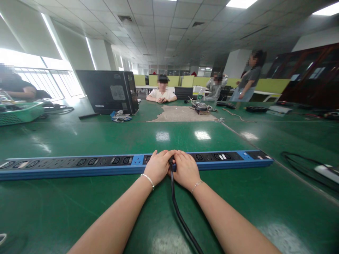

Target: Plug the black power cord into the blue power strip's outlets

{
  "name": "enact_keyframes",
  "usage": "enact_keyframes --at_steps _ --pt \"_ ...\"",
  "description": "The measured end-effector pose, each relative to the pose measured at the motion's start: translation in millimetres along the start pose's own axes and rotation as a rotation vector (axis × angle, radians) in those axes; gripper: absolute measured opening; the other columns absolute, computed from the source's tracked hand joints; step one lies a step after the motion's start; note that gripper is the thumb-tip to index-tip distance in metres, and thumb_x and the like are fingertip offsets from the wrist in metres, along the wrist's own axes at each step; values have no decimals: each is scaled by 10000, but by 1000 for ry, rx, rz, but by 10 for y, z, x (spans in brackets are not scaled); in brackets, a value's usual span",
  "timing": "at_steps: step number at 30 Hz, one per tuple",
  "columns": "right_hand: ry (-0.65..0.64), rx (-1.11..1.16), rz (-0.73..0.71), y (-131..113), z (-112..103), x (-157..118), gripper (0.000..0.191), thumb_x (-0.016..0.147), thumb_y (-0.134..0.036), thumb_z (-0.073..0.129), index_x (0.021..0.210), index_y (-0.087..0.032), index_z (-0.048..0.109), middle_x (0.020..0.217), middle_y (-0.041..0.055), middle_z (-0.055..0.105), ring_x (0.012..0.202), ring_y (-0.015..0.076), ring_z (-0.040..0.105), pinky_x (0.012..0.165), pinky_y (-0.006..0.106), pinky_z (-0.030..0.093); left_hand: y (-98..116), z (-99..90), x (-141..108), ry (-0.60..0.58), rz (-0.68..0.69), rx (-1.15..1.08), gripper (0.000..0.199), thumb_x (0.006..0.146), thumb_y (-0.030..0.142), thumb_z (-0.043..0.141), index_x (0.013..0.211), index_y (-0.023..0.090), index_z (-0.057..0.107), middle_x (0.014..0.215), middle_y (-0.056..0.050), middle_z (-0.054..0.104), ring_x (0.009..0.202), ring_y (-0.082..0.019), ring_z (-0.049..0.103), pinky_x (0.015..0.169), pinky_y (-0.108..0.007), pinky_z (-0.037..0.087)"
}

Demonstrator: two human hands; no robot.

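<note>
A long blue power strip (106, 170) with black socket panels lies across the green table in front of me. My left hand (158, 165) and my right hand (186, 169) meet over its middle, fingers closed around it and fingertips touching at the far side. A thick black power cable (173, 197) runs from between my hands toward me. Its plug end sits at the strip, mostly covered by my fingers, so how far it is inserted cannot be seen.
A black computer case (108, 92) stands at the back left, with work gloves (121, 116) before it. At far left is a green basket (21, 114). A black cable and a white strip (327, 173) lie at right. Several people are around the room, one seated opposite (162, 94).
</note>
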State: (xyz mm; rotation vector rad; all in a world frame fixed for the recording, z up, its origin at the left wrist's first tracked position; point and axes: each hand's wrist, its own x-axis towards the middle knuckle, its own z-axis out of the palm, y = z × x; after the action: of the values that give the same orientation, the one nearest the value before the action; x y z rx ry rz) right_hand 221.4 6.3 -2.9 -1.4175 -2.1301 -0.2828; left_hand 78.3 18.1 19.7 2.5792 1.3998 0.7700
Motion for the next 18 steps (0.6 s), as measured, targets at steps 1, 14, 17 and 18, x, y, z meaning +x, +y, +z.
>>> enact_keyframes --at_steps 1,14,17,18 --pt "1 2 -1 0 0 0 442 772 -331 533 1162 -124 547 1211 125 589 1172 244 471 1008 374 333 1 1 -1 1 2 5 466 846 90 354 1258 272 473 1170 -42 615 1081 -174 552 1046 -473 291" --pt "10 -8 -4 -1 9 -4 426 774 -314 526 1162 -137 548 1213 123 586 1173 230 468 1005 370 334 20 -3 2 -4 -32 30 449 831 71 349 1205 264 507 1144 -39 627 1064 -166 558 1043 -451 300" --pt "8 -2 5 -6 1 -4 421 774 -302 515 1157 -132 556 1220 112 586 1174 232 468 1010 366 331 32 -20 17 7 -49 -10 372 844 115 384 1148 260 543 1119 -29 649 1041 -170 575 1035 -442 313" --pt "6 1 7 -8 -1 -4 424 774 -300 511 1159 -128 557 1221 108 587 1172 233 469 1010 365 330 34 -25 22 10 -51 -23 350 845 131 401 1138 255 548 1124 -29 650 1039 -173 578 1030 -436 321"
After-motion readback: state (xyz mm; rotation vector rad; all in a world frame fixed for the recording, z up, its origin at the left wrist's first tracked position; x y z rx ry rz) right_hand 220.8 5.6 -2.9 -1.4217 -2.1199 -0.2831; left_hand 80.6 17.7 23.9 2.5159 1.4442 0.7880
